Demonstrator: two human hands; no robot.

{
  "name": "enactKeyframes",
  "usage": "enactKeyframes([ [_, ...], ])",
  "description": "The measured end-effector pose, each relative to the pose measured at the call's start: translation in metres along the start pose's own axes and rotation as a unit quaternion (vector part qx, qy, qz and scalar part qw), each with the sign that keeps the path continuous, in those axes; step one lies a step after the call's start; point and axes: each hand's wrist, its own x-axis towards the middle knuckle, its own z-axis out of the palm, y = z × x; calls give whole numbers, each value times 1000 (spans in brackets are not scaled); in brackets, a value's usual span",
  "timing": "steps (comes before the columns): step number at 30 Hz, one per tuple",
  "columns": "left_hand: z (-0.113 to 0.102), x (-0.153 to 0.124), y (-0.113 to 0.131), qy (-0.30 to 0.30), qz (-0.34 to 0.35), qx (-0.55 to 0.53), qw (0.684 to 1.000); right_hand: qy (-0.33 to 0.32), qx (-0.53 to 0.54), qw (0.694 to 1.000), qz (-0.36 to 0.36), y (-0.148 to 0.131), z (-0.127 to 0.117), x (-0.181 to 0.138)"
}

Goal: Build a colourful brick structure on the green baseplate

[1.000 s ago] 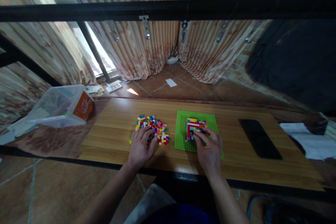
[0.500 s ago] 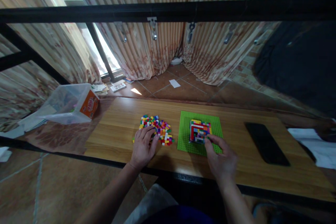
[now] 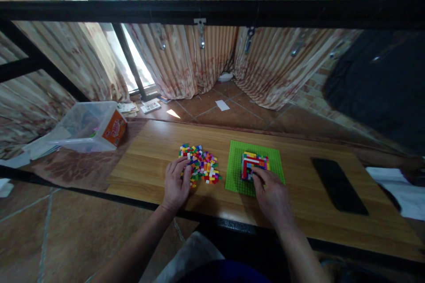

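Observation:
A heap of small coloured bricks (image 3: 203, 167) lies on the wooden table (image 3: 299, 203). To its right sits a green baseplate (image 3: 275, 159) carrying a multicoloured brick build (image 3: 254, 163). My left hand (image 3: 175, 185) rests at the heap's left edge, fingers curled into the bricks; what they hold is hidden. My right hand (image 3: 272, 196) reaches onto the baseplate, fingertips pinched against the near side of the build.
A black phone (image 3: 338, 185) lies flat on the table's right part. A clear plastic tub (image 3: 83, 128) with an orange label lies tipped at the far left. A black metal bar (image 3: 212, 12) crosses overhead. White paper (image 3: 401, 185) sits at the right edge.
My right hand drew back to the right of the build, then returned to its near side. My left hand stayed at the heap, fingers shifting slightly. The view drifted left.

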Motion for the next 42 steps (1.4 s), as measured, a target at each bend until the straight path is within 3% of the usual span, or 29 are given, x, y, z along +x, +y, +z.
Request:
enactKeyframes([
  [10, 1, 0, -1, 0, 0, -7, 1000, -34, -26, 999, 9, -3, 2, 12],
  [18, 2, 0, -3, 3, 6, -11, 1000, 18, 11, 999, 25, 1, 8, 6],
  [26, 1, 0, 0, 3, 2, -13, 1000, 49, 34, 996, 71, 0, -2, 0],
  [34, 0, 1, 1, 0, -3, -11, 1000, 142, -64, 987, 29, 7, 8, 2],
  [42, 1, 0, -2, -2, 2, -8, 1000, 162, -47, 984, 59, 12, 21, 2],
])
